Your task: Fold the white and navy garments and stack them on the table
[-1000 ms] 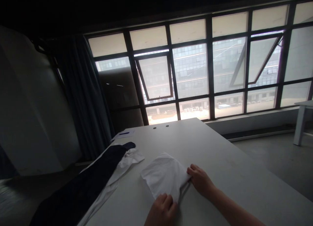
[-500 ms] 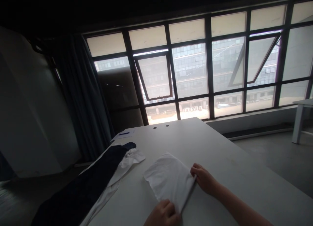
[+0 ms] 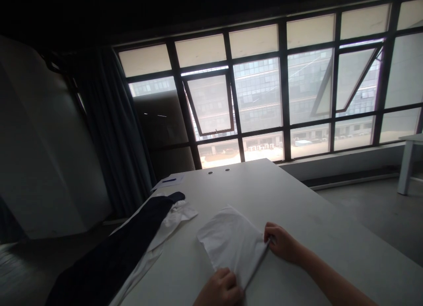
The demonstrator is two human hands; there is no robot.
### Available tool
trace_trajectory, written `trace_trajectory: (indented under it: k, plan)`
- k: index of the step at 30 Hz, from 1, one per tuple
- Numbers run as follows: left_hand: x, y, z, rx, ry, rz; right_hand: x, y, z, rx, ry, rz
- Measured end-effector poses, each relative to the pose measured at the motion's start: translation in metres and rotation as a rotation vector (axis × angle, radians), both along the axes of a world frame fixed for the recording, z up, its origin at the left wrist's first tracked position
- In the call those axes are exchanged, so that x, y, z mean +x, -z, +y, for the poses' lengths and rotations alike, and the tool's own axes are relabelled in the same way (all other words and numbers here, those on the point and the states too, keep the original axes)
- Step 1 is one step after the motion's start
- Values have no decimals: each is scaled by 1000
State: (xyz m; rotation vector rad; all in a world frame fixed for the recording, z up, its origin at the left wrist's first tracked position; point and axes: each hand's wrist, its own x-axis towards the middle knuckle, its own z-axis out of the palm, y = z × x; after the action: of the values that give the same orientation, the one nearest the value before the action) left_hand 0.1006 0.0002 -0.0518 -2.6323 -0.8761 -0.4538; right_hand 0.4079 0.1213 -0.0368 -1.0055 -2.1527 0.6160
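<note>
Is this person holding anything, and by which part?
Yes: a folded white cloth, the left hand at its near corner, the right hand at its right corner.

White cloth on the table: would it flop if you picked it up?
It would probably flop: the white cloth looks thin, with soft creases. It is likely light for its size too. It might slide if pushed, since the table looks smooth, though the left hand and right hand are on it now.
</note>
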Motion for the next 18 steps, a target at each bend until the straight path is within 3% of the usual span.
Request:
trace_trajectory:
  k: [5,9,13,18]
  plan:
    - [3,9,3,4,-12,4,3,3,0,25,15,-60]
    - [5,12,6,-34,-28,28,1,-9,-6,88,42,-168]
    - [9,8,11,-95,-59,34,-22,-20,-25,215,92,-242]
    - [13,3,12,-132,-7,-18,-53,-8,-46,178,-98,-321]
